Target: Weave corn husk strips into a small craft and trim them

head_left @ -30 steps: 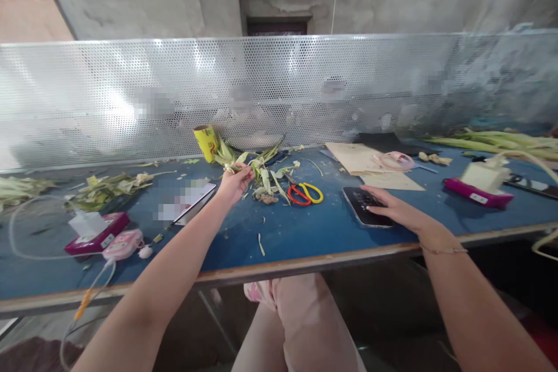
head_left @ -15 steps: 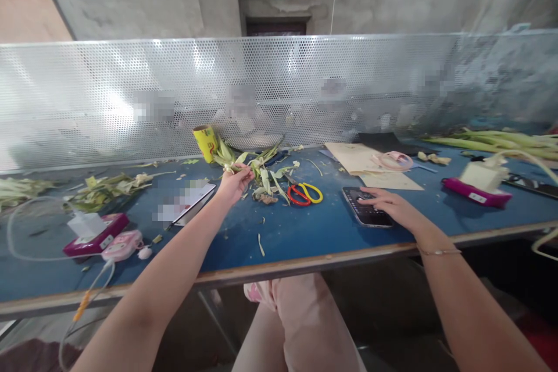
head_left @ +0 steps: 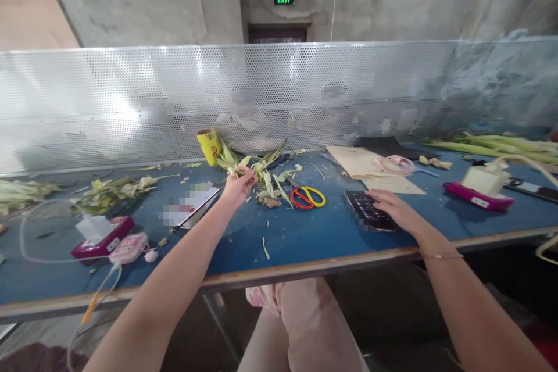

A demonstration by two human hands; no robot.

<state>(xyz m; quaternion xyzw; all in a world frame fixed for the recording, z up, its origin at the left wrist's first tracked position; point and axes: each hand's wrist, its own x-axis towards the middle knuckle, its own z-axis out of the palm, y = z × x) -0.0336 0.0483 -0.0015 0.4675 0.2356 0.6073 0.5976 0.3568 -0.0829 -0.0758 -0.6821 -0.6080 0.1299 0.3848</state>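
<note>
My left hand (head_left: pixel 239 185) is closed in a pinch on a bunch of green leafy stalks (head_left: pixel 229 157), beside a pile of cut leaves. Just right of it, scissors (head_left: pixel 308 197) with one red and one yellow handle lie on the blue table; the leaves partly hide their blades. My right hand (head_left: pixel 396 209) rests with fingers stretched out at the right edge of a dark phone (head_left: pixel 364 210), which lies flat with its screen lit. A yellow cardboard tube (head_left: pixel 208 147) stands behind the stalks.
A perforated metal screen (head_left: pixel 174 87) closes off the table's back. Purple power strips (head_left: pixel 120 226) with white plugs and cables sit at both sides. A second phone (head_left: pixel 196 204) lies left. Brown paper (head_left: pixel 355 163) and a roll of pink tape (head_left: pixel 394 165) lie right.
My right hand's fingers have drawn back from over the phone's screen toward its right edge. My left hand keeps its pinch on the leafy stalks. The whole view has shifted slightly.
</note>
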